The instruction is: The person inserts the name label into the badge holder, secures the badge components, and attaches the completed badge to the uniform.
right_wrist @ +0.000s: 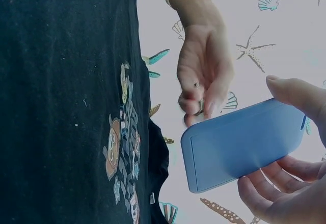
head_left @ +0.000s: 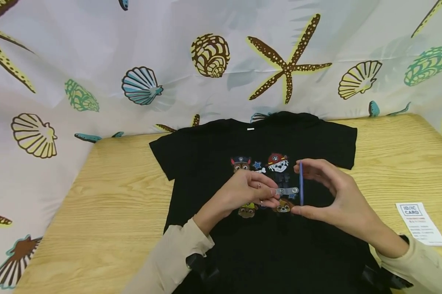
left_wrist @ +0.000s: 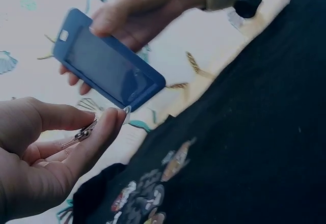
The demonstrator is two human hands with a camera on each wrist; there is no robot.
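My right hand [head_left: 338,196] holds a blue badge holder [head_left: 301,183] by its long edges, thumb on one side and fingers on the other. Seen from the left wrist, the holder has a clear window [left_wrist: 104,63] and a small slot at its far end. The right wrist view shows its plain blue back [right_wrist: 244,142]. My left hand [head_left: 248,188] pinches a metal badge clip [left_wrist: 81,134] with a clear snap strap [head_left: 288,190]. The strap's free end, with a round snap, points at the holder and comes close to it. Fingers partly hide the clip.
Beneath both hands, a black T-shirt [head_left: 206,163] with printed cartoon dogs lies spread on the wooden table [head_left: 110,196]. A white paper card [head_left: 420,224] printed "ID/IC CARD" lies at the right. Behind the table hangs a shell-patterned cloth [head_left: 176,49].
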